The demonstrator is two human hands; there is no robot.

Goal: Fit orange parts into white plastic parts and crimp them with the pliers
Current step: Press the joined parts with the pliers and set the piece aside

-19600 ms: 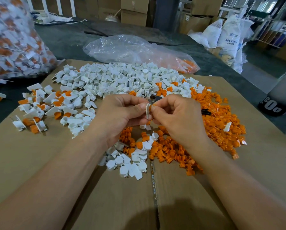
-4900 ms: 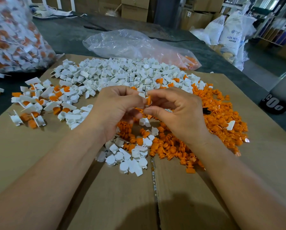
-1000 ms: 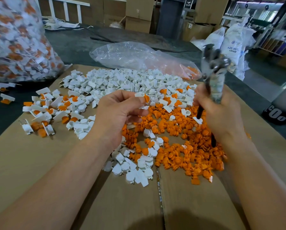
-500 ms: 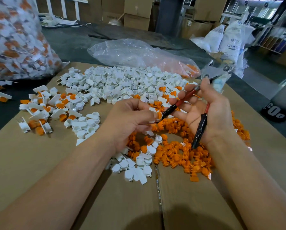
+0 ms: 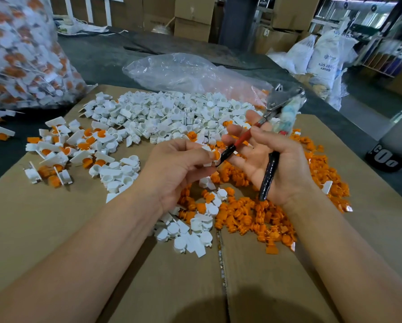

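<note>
My left hand (image 5: 179, 166) pinches a white plastic part with an orange part in it (image 5: 212, 155) at its fingertips. My right hand (image 5: 274, 164) holds the pliers (image 5: 271, 145) palm-up, thumb over one red and black handle, the other black handle lying across the palm. The metal jaws (image 5: 281, 99) point up and away, spread apart. The end of one handle almost touches the held part. A heap of white parts (image 5: 172, 115) lies behind the hands and a heap of orange parts (image 5: 253, 213) below them.
All lies on flattened brown cardboard (image 5: 55, 229). Fitted white-and-orange pieces (image 5: 62, 150) lie at the left. A full clear bag (image 5: 25, 54) stands far left, a limp plastic bag (image 5: 186, 73) behind the white heap. Boxes and sacks fill the background.
My right hand picked the pliers up from the pile, swung them upright, then brought them down palm-up beside my left hand. My left hand keeps pinching the fitted part.
</note>
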